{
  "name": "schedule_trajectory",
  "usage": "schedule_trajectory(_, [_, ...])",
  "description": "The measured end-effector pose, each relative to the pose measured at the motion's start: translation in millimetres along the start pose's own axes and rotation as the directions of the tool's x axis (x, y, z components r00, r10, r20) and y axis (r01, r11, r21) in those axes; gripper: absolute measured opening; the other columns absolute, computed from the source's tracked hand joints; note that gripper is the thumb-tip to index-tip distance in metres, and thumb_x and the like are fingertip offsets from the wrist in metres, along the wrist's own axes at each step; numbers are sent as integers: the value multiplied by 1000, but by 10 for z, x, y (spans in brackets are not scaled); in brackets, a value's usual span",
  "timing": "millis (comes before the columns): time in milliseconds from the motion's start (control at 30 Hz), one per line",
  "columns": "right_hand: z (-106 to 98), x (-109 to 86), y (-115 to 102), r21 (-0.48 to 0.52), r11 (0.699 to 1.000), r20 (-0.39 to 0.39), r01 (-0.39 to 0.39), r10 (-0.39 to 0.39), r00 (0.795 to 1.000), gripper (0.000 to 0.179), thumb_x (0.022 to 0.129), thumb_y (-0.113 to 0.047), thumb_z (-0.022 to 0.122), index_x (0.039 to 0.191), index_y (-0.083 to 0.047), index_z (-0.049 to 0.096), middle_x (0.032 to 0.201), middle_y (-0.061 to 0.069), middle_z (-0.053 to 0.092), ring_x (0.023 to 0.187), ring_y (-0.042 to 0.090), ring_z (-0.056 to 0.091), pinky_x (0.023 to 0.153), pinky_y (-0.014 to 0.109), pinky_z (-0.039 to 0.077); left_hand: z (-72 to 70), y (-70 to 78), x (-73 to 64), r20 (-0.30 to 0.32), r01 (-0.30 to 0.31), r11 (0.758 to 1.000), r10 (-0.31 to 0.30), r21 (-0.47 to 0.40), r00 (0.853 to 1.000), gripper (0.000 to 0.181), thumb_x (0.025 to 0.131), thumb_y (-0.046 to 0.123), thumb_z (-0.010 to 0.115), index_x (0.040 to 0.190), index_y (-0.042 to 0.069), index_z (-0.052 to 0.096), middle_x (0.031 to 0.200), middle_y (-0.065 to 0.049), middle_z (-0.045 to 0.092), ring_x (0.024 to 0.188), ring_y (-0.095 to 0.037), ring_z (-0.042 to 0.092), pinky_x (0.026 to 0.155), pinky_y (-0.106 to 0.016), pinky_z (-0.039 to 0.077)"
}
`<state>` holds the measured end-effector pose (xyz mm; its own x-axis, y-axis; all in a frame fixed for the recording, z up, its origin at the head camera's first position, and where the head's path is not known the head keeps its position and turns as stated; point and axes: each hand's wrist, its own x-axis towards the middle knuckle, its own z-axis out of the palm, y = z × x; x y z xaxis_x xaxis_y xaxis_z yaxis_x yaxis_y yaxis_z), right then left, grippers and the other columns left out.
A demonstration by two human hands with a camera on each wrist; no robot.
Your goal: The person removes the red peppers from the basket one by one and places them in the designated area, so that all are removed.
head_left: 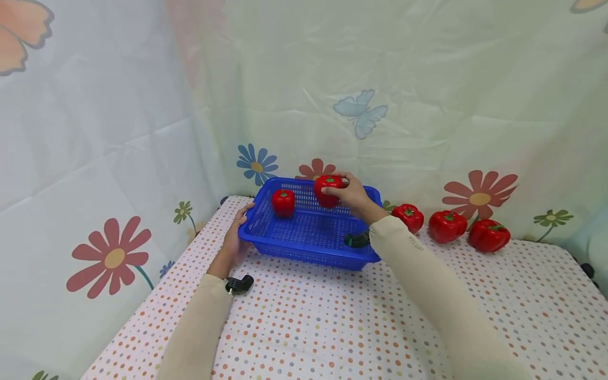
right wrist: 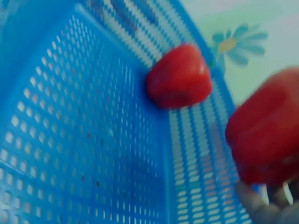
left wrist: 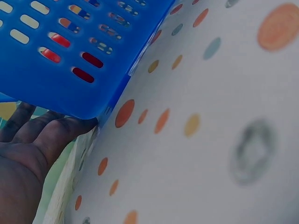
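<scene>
My right hand (head_left: pixel 353 194) holds a red bell pepper (head_left: pixel 328 191) above the far side of a blue plastic basket (head_left: pixel 304 253). In the right wrist view that pepper (right wrist: pixel 268 128) is at the right edge, with fingertips (right wrist: pixel 261 207) below it. Another red bell pepper (head_left: pixel 283 203) sits inside the basket, in its far left corner. At the basket's left end, my left hand (head_left: pixel 233 240) touches the outer side near the rim. The left wrist view shows its fingers (left wrist: pixel 56 133) extended against the basket's corner.
Right of the basket, three more red bell peppers (head_left: pixel 447 226) stand in a row on the dotted tablecloth (head_left: pixel 304 327). A flowered curtain (head_left: pixel 294 68) hangs behind the table and along its left side.
</scene>
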<state>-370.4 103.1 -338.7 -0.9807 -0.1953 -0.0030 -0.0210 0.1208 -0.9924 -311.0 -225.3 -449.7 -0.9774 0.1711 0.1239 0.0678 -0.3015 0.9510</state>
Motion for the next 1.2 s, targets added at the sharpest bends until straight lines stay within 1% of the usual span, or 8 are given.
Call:
schedule_trajectory(167, [-138,-257,-120,-37,999,-49,13,-15,999,73,89,-18,71,149,-12,31,152,20,33,135,40,42,100,52,48,30,22,30,12,5,1000,-5,-10,1000,49,104,30,26,153,27,28,158,-13,31,137,-45,37,86,-32,53])
schedule_trajectory(400, [-362,-676,-140,-108,993,-109,51,-63,992,77,90,-21,71,152,-11,26,154,21,30,137,41,38,107,53,42,100,124,-46,55,10,1000,-9,-2,998,50,106,27,22,155,22,20,161,-16,24,142,-49,28,87,-31,53])
schedule_trajectory(500, [-458,-904,-98,-160,986,-187,54,-84,979,81,89,-23,73,152,-13,24,155,20,30,138,40,36,108,53,41,110,135,-57,55,18,1000,-18,12,998,50,106,27,22,156,23,19,161,-16,23,143,-49,28,89,-32,52])
schedule_trajectory(633, [-582,-1212,-27,-203,978,-282,57,-114,953,84,88,-26,74,153,-13,22,154,18,31,140,38,34,106,54,43,114,123,-52,61,19,1000,-20,17,998,50,106,27,22,156,23,19,161,-16,23,143,-48,29,97,-38,48])
schedule_trajectory(833, [-723,-1571,132,-263,964,-352,45,-139,926,85,89,-32,72,153,-12,21,155,18,29,140,40,31,102,54,45,54,62,-23,23,20,1000,-20,-9,1000,49,105,29,24,155,26,24,161,-14,26,142,-45,33,95,-36,49])
schedule_trajectory(933, [-788,-1675,260,-281,959,-392,22,-136,910,86,89,-33,72,153,-11,18,154,18,29,139,39,32,103,54,44,17,36,1,11,16,1000,-16,-6,1000,49,105,31,25,154,27,25,160,-13,27,140,-43,36,92,-34,50])
schedule_trajectory(1033, [-852,-1703,430,-307,952,-424,-13,-125,897,87,89,-35,71,151,-8,18,153,21,30,137,40,33,102,56,44,-10,17,18,7,2,1000,-2,-9,1000,49,105,32,26,154,27,27,159,-13,29,138,-43,36,90,-32,51])
schedule_trajectory(1200, [-909,-1690,735,-342,936,-447,-83,-85,891,86,88,-35,72,150,-5,21,150,26,31,133,42,35,98,58,48,-32,12,7,-8,-1,1000,1,20,1000,49,105,34,26,153,28,27,159,-10,30,139,-42,37,91,-32,52])
